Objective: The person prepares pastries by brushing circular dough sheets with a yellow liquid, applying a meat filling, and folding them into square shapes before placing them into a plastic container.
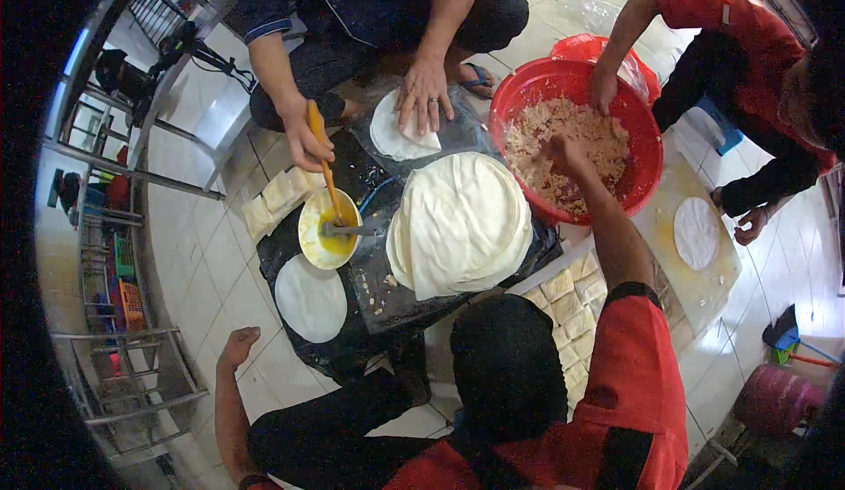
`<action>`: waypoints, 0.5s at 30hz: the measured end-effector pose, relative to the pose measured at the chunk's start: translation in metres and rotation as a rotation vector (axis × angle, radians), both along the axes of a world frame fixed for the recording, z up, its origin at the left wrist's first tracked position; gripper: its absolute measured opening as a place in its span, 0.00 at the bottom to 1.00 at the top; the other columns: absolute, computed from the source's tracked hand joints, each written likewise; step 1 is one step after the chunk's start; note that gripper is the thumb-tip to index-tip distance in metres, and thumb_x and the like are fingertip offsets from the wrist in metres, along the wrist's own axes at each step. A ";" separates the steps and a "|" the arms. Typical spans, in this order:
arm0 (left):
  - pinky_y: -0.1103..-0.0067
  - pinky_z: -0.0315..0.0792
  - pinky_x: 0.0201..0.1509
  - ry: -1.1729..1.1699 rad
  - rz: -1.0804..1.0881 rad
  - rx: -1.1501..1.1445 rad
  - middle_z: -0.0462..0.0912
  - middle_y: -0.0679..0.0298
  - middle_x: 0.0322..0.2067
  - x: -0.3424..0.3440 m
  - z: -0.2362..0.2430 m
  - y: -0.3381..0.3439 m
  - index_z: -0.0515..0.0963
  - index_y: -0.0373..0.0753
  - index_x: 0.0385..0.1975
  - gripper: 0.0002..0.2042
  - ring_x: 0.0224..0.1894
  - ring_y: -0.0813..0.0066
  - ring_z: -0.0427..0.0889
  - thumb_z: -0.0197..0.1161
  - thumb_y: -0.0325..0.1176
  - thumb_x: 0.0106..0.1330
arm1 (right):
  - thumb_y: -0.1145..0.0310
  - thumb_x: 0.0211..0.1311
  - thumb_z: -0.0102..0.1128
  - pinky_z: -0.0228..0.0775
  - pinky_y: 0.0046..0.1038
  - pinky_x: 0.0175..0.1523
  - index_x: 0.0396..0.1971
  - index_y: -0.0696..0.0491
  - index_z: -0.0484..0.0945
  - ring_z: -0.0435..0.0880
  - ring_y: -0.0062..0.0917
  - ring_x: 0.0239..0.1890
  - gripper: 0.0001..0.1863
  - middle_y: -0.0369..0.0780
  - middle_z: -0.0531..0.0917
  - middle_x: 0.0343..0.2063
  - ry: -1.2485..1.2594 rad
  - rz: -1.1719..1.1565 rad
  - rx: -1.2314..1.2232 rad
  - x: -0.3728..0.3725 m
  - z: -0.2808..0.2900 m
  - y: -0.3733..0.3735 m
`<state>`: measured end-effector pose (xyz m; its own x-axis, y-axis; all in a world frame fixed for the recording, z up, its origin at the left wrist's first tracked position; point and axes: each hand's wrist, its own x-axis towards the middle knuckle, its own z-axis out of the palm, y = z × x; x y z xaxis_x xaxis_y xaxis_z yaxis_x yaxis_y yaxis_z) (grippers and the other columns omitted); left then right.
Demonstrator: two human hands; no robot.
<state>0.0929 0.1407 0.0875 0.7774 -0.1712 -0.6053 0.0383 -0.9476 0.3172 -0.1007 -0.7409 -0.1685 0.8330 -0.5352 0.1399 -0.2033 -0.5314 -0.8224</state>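
Observation:
Neither my left hand nor my right hand is in view; all the hands seen belong to other people. Opposite, a person in dark blue grips a wooden-handled brush [319, 142] over a bowl [304, 239] of yellow liquid. That person's other hand lies flat on a folded white dough sheet [396, 134]. A thick stack of round dough sheets [462, 226] sits in the middle, and a single dough round [311, 299] lies to its left. Two people in red each have a hand in the crumbly filling [550, 120] inside a red basin [647, 173].
Folded dough parcels [280, 198] lie behind the bowl, with rows of more parcels [568, 301] below the basin. One dough round [697, 233] rests on a board [717, 288] at right. A metal rack [132, 169] stands left; a pink bucket [775, 399] is lower right.

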 end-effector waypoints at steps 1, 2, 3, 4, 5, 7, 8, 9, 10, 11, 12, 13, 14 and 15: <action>0.69 0.71 0.63 0.007 -0.026 -0.009 0.85 0.50 0.48 0.009 -0.005 -0.012 0.79 0.29 0.54 0.27 0.53 0.64 0.81 0.64 0.50 0.69 | 0.73 0.53 0.65 0.77 0.35 0.31 0.34 0.55 0.79 0.85 0.29 0.28 0.09 0.44 0.85 0.27 0.119 0.013 -0.183 -0.008 -0.017 -0.015; 0.69 0.71 0.63 0.017 -0.056 -0.019 0.85 0.50 0.49 0.020 -0.011 -0.028 0.79 0.28 0.54 0.28 0.54 0.63 0.81 0.64 0.51 0.69 | 0.73 0.52 0.65 0.77 0.34 0.30 0.34 0.56 0.79 0.85 0.29 0.28 0.09 0.45 0.85 0.27 0.233 0.023 -0.372 -0.018 -0.034 -0.032; 0.68 0.71 0.63 0.031 -0.127 -0.065 0.85 0.50 0.49 0.045 -0.032 -0.063 0.79 0.28 0.54 0.29 0.54 0.63 0.81 0.64 0.51 0.69 | 0.73 0.52 0.65 0.77 0.34 0.30 0.35 0.56 0.80 0.85 0.28 0.27 0.09 0.44 0.86 0.27 0.394 -0.011 -0.482 -0.045 -0.044 -0.083; 0.68 0.71 0.63 0.030 -0.146 -0.072 0.85 0.49 0.49 0.048 -0.038 -0.063 0.79 0.28 0.54 0.29 0.54 0.63 0.81 0.64 0.52 0.68 | 0.73 0.54 0.63 0.78 0.33 0.30 0.37 0.56 0.80 0.85 0.28 0.27 0.10 0.44 0.86 0.27 0.422 0.043 -0.381 -0.049 -0.040 -0.089; 0.68 0.71 0.63 0.029 -0.163 -0.069 0.85 0.49 0.49 0.051 -0.039 -0.065 0.79 0.28 0.54 0.30 0.55 0.62 0.81 0.64 0.52 0.68 | 0.74 0.55 0.62 0.78 0.32 0.30 0.39 0.56 0.81 0.85 0.27 0.26 0.11 0.44 0.86 0.27 0.451 0.092 -0.264 -0.054 -0.043 -0.092; 0.68 0.71 0.63 0.015 -0.091 -0.001 0.85 0.49 0.50 0.018 -0.011 -0.020 0.79 0.28 0.54 0.30 0.55 0.62 0.81 0.64 0.54 0.68 | 0.74 0.59 0.59 0.79 0.32 0.30 0.44 0.55 0.81 0.85 0.28 0.25 0.13 0.43 0.86 0.28 0.315 0.280 0.224 -0.029 -0.022 -0.031; 0.68 0.71 0.63 0.008 -0.066 0.017 0.84 0.49 0.50 0.006 -0.001 -0.011 0.79 0.28 0.54 0.31 0.55 0.62 0.80 0.64 0.54 0.68 | 0.74 0.61 0.57 0.80 0.31 0.30 0.46 0.55 0.82 0.85 0.28 0.25 0.14 0.43 0.86 0.28 0.286 0.317 0.384 -0.024 -0.007 -0.011; 0.68 0.71 0.63 0.003 -0.073 0.010 0.84 0.49 0.50 0.008 -0.004 -0.012 0.79 0.28 0.54 0.31 0.56 0.62 0.80 0.63 0.54 0.68 | 0.74 0.62 0.55 0.80 0.32 0.30 0.48 0.56 0.82 0.85 0.28 0.24 0.15 0.43 0.87 0.28 0.314 0.259 0.383 -0.030 0.004 -0.011; 0.68 0.71 0.63 0.003 -0.071 0.001 0.84 0.49 0.50 0.010 -0.007 -0.014 0.79 0.28 0.54 0.30 0.56 0.62 0.80 0.63 0.54 0.68 | 0.74 0.64 0.53 0.80 0.32 0.30 0.51 0.56 0.81 0.85 0.28 0.24 0.17 0.42 0.87 0.29 0.342 0.203 0.383 -0.036 0.014 -0.009; 0.68 0.70 0.64 0.003 -0.067 -0.006 0.84 0.49 0.51 0.010 -0.009 -0.013 0.79 0.29 0.54 0.30 0.56 0.62 0.80 0.63 0.54 0.69 | 0.73 0.65 0.53 0.80 0.32 0.29 0.51 0.57 0.81 0.86 0.27 0.24 0.17 0.43 0.87 0.29 0.322 0.132 0.479 -0.043 0.023 -0.006; 0.68 0.70 0.64 -0.002 -0.070 -0.018 0.84 0.49 0.51 0.015 -0.012 -0.015 0.79 0.29 0.54 0.30 0.56 0.62 0.80 0.62 0.55 0.69 | 0.73 0.65 0.53 0.80 0.32 0.29 0.52 0.58 0.81 0.86 0.27 0.25 0.17 0.43 0.87 0.29 0.294 0.054 0.571 -0.054 0.029 -0.011; 0.69 0.70 0.64 -0.006 -0.092 -0.045 0.84 0.49 0.51 0.019 -0.014 -0.015 0.80 0.29 0.54 0.30 0.56 0.62 0.80 0.62 0.54 0.69 | 0.73 0.65 0.53 0.80 0.32 0.28 0.52 0.59 0.81 0.86 0.27 0.26 0.17 0.43 0.87 0.29 0.254 -0.001 0.621 -0.063 0.033 -0.014; 0.69 0.70 0.64 -0.010 -0.110 -0.069 0.84 0.49 0.51 0.021 -0.014 -0.013 0.80 0.29 0.53 0.29 0.57 0.63 0.80 0.62 0.54 0.69 | 0.73 0.66 0.53 0.80 0.31 0.28 0.52 0.60 0.81 0.86 0.27 0.26 0.17 0.43 0.87 0.29 0.212 -0.053 0.673 -0.072 0.035 -0.015; 0.69 0.70 0.64 -0.014 -0.126 -0.094 0.84 0.50 0.51 0.022 -0.014 -0.014 0.80 0.29 0.53 0.29 0.57 0.63 0.79 0.62 0.53 0.69 | 0.73 0.65 0.53 0.80 0.31 0.28 0.51 0.60 0.81 0.86 0.27 0.26 0.17 0.43 0.87 0.30 0.159 -0.083 0.679 -0.080 0.037 -0.015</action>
